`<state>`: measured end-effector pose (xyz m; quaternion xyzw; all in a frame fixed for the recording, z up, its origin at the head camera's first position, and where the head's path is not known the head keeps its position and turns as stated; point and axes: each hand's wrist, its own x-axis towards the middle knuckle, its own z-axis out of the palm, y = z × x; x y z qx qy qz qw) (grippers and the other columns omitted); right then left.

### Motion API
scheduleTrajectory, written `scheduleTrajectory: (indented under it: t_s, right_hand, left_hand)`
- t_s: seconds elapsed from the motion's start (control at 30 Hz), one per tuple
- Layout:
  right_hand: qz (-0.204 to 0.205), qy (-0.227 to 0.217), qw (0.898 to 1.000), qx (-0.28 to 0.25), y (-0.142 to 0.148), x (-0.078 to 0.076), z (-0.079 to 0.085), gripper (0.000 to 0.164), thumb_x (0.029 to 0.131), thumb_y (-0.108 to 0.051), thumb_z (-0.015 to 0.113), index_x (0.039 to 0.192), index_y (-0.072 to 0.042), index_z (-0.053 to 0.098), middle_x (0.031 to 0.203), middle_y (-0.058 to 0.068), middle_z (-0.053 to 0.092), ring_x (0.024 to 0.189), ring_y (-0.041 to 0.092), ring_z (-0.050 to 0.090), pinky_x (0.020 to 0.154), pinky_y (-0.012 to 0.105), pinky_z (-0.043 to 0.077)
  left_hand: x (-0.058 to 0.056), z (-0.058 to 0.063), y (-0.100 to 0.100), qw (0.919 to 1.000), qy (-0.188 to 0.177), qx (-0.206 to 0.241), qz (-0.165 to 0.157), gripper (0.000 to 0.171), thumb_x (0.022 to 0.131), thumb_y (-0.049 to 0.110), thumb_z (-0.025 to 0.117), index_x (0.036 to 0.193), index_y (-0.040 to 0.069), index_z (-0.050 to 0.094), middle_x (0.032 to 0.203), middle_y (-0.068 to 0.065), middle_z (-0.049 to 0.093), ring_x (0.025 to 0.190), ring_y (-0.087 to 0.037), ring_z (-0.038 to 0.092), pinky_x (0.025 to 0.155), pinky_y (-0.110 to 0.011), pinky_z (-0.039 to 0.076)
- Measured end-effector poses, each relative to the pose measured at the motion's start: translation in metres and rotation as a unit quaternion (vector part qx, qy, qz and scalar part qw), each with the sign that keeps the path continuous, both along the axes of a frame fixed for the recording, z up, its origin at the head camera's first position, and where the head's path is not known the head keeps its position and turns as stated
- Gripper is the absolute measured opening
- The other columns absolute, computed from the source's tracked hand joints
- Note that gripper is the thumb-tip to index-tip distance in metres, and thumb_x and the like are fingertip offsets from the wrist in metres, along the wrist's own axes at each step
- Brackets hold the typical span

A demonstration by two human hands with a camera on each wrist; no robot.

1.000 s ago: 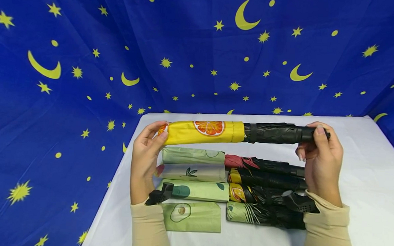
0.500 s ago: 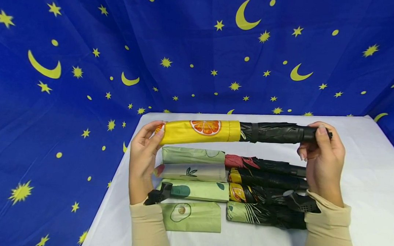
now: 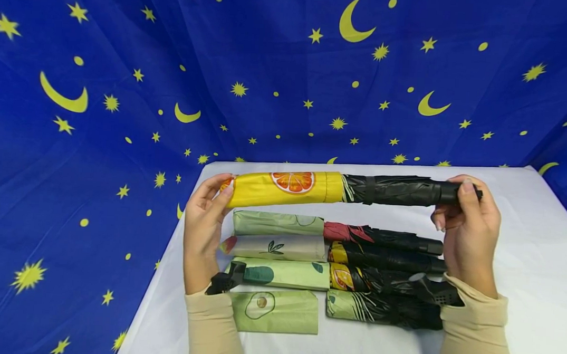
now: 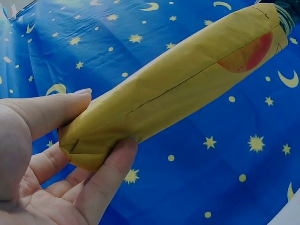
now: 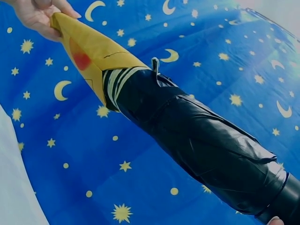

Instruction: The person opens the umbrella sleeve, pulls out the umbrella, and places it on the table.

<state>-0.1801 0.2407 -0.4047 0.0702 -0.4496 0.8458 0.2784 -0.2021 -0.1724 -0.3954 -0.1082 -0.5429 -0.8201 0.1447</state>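
A black folded umbrella (image 3: 392, 190) is held level above the table, its left part inside a yellow sleeve (image 3: 254, 190) with orange-slice prints. My left hand (image 3: 204, 216) pinches the sleeve's far-left end between thumb and fingers; the left wrist view shows the thumb on top of the cloth. My right hand (image 3: 471, 227) grips the umbrella's black handle at the other end. Between the sleeve's mouth and the handle, the dark canopy (image 5: 201, 140) shows, with pale stripes beside the sleeve's edge. Most of the right hand is outside the right wrist view.
Below lie several folded umbrellas, among them a red-and-black one (image 3: 380, 236) and a green-striped one (image 3: 382, 309). Left of them lie fabric sleeves, including a green avocado-print sleeve (image 3: 287, 314). The white table (image 3: 537, 251) meets a blue star-patterned cloth (image 3: 288, 66).
My left hand has shifted left with the yellow sleeve and my right hand slightly right with the umbrella. The sleeve has slid, so more of the black canopy shows.
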Motion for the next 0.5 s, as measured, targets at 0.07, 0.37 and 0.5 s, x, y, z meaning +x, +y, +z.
scheduleTrajectory:
  t_s: [0.07,0.37,0.5]
  right_hand:
    - [-0.001,0.001,1.0,-0.003,0.0,0.0,0.0,0.031,0.104,-0.014,0.061,0.114,0.015,0.057,0.077,0.015,0.058,0.041,0.018,0.043,0.037,0.023,0.033]
    - [0.015,0.014,0.998,-0.052,0.006,0.001,0.002,0.025,0.103,-0.007,0.06,0.111,0.016,0.056,0.076,0.018,0.059,0.04,0.02,0.044,0.037,0.023,0.033]
    - [0.016,0.01,0.997,-0.073,0.014,0.0,0.0,0.024,0.102,-0.004,0.061,0.111,0.018,0.055,0.076,0.019,0.058,0.041,0.021,0.044,0.037,0.024,0.034]
  left_hand:
    - [0.0,0.0,-0.001,1.0,-0.001,0.001,0.001,0.023,0.098,-0.004,0.065,0.12,-0.003,0.068,0.119,-0.016,0.064,0.091,-0.02,0.066,0.073,-0.025,0.059]
    - [-0.001,-0.003,-0.005,0.9999,-0.012,0.006,0.01,0.022,0.098,-0.001,0.066,0.12,-0.003,0.068,0.117,-0.014,0.065,0.093,-0.021,0.066,0.075,-0.027,0.06]
    - [-0.006,-0.011,-0.007,0.9994,-0.029,0.012,0.015,0.02,0.098,0.001,0.067,0.118,-0.001,0.069,0.115,-0.013,0.066,0.094,-0.021,0.065,0.076,-0.027,0.059]
